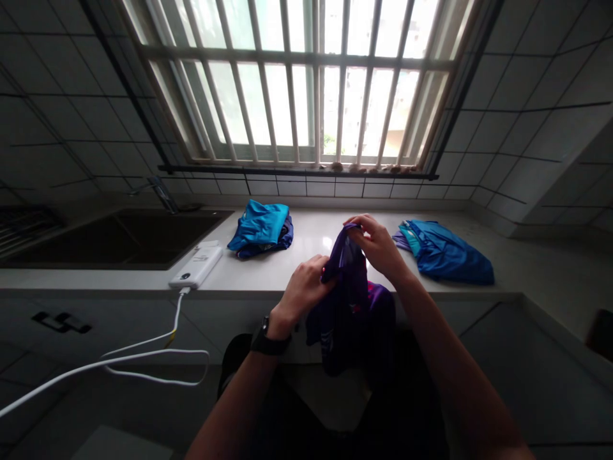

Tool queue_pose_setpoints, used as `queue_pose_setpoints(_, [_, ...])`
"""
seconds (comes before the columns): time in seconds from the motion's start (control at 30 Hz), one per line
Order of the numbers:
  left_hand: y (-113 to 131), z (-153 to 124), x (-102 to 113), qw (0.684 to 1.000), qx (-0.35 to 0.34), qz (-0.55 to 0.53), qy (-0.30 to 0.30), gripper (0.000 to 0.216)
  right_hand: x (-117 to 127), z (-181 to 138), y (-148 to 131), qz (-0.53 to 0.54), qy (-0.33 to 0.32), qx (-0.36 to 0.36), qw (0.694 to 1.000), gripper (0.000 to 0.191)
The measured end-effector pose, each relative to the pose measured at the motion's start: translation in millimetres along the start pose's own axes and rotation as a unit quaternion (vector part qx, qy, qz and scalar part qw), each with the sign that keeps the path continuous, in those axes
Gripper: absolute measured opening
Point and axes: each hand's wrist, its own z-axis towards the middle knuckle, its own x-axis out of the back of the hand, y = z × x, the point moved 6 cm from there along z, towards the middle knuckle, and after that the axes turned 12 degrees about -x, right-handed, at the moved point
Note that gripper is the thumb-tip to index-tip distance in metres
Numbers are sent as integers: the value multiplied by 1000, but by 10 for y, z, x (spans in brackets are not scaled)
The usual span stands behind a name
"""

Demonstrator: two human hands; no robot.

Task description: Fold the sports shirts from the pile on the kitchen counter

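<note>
A dark purple garment [352, 294] hangs from both my hands in front of the counter's edge, its lower part dropping toward my lap. My left hand [306, 287], with a black watch on the wrist, is closed on a fold at its left side. Higher up and to the right, my right hand [376, 243] pinches the garment's top edge. The cloth between them is bunched, so its exact kind does not show. Left of my hands lies a folded pile of blue cloth [262, 223]. To the right is another blue cloth pile [447, 250].
A dark sink [119, 239] with a faucet [163, 195] is set into the white counter [306, 220] at the left. Near its edge lies a white power bank [197, 263] with a white cable [143, 354] trailing down. A barred window [316, 83] stands behind.
</note>
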Motion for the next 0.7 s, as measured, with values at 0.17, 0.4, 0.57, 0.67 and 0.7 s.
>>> queue_pose_setpoints(0.17, [-277,-20,366,982,77,157,79,11,369,48,101,-226,50,-31,972,22])
queue_pose_setpoints(0.4, [-501,293,1007,938,160,283,122,22,407,198,422,-163,-217,-89,958,38])
queue_pose_setpoints(0.57, [-827,809,1020,945,182,250,106,27,387,490,670,-201,-307,-143,919,23])
queue_pose_setpoints(0.67, [-953,1053,978,952,192,204,123,29,419,712,711,-176,-231,-150,945,13])
queue_pose_setpoints(0.7, [-980,1106,976,956,193,173,137,29,412,744,724,-135,-218,-157,954,12])
